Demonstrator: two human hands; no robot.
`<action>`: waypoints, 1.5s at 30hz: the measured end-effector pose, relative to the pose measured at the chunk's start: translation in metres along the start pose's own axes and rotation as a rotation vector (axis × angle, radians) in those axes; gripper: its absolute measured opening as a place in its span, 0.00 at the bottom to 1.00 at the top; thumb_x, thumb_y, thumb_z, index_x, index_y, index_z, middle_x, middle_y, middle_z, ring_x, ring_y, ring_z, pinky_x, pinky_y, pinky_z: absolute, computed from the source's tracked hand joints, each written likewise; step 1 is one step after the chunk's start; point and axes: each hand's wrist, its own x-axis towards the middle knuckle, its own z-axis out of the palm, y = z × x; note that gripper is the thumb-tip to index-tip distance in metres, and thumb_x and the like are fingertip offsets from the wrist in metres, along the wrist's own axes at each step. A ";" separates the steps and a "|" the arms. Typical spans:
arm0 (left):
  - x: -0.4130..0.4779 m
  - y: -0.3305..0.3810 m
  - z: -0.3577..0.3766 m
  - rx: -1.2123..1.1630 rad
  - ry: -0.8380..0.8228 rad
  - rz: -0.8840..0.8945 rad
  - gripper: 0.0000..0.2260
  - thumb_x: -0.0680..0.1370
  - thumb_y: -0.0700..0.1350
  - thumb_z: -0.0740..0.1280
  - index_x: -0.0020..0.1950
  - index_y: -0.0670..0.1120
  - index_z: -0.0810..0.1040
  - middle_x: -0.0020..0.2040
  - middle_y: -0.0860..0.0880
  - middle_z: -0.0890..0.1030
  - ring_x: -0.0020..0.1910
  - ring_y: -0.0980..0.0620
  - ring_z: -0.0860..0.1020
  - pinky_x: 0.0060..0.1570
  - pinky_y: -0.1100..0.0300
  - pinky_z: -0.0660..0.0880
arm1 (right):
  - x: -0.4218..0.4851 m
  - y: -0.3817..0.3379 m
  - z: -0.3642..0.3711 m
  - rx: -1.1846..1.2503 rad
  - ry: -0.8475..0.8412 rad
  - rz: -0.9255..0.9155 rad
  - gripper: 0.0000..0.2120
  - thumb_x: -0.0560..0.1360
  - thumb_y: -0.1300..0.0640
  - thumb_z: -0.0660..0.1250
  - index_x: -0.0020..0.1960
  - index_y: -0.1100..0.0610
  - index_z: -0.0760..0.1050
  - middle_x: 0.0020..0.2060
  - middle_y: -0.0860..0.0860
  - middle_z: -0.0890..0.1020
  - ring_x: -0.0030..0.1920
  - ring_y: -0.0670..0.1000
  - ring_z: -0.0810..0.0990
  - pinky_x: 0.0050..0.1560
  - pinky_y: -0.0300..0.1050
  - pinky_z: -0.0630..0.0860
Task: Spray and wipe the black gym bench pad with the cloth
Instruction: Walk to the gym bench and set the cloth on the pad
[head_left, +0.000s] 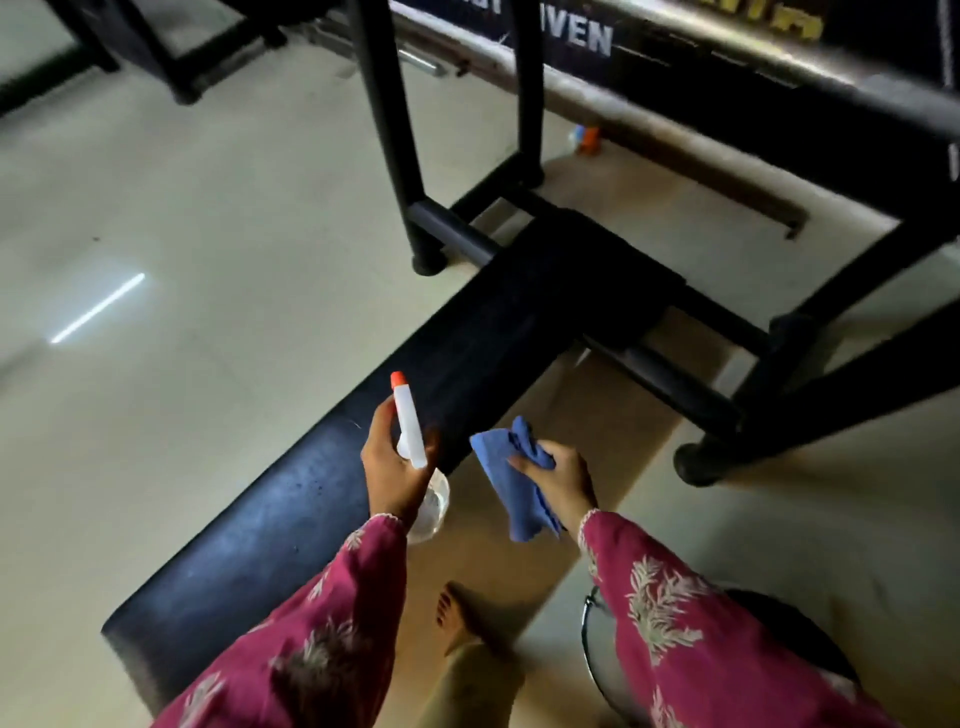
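Observation:
The black gym bench pad (291, 514) runs diagonally from lower left to the upper middle. My left hand (392, 467) grips a clear spray bottle (409, 431) with a white head and orange nozzle, held over the pad's right edge and aimed along the pad. My right hand (558, 483) holds a bunched blue cloth (506, 483) in the air just right of the pad, apart from its surface. Both arms wear dark pink patterned sleeves.
The bench's black steel frame (691, 389) and uprights (387, 130) stand ahead and to the right. A second small bottle (587, 137) sits on the pale floor behind the frame. My bare foot (460, 618) is beside the pad. A dark round object (810, 639) lies at lower right.

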 end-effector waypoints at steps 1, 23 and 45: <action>0.016 -0.007 -0.007 0.017 0.012 -0.010 0.20 0.69 0.44 0.67 0.61 0.45 0.72 0.53 0.56 0.77 0.50 0.67 0.73 0.49 0.78 0.65 | 0.016 -0.006 0.014 -0.008 -0.015 0.001 0.19 0.70 0.54 0.72 0.30 0.56 0.64 0.26 0.49 0.67 0.31 0.47 0.66 0.31 0.42 0.61; 0.187 -0.143 0.037 0.018 0.382 -0.163 0.16 0.70 0.51 0.68 0.56 0.59 0.72 0.50 0.50 0.80 0.38 0.39 0.79 0.40 0.46 0.78 | 0.349 0.011 0.113 -0.278 -0.352 -0.067 0.21 0.68 0.68 0.72 0.29 0.56 0.61 0.27 0.48 0.62 0.23 0.38 0.63 0.26 0.29 0.60; 0.136 -0.175 0.006 -0.038 0.567 -0.337 0.20 0.70 0.45 0.69 0.60 0.41 0.74 0.51 0.54 0.78 0.46 0.47 0.79 0.49 0.51 0.78 | 0.296 0.028 0.149 -0.718 -0.141 -0.456 0.27 0.69 0.56 0.74 0.64 0.64 0.70 0.60 0.62 0.75 0.61 0.62 0.72 0.61 0.51 0.65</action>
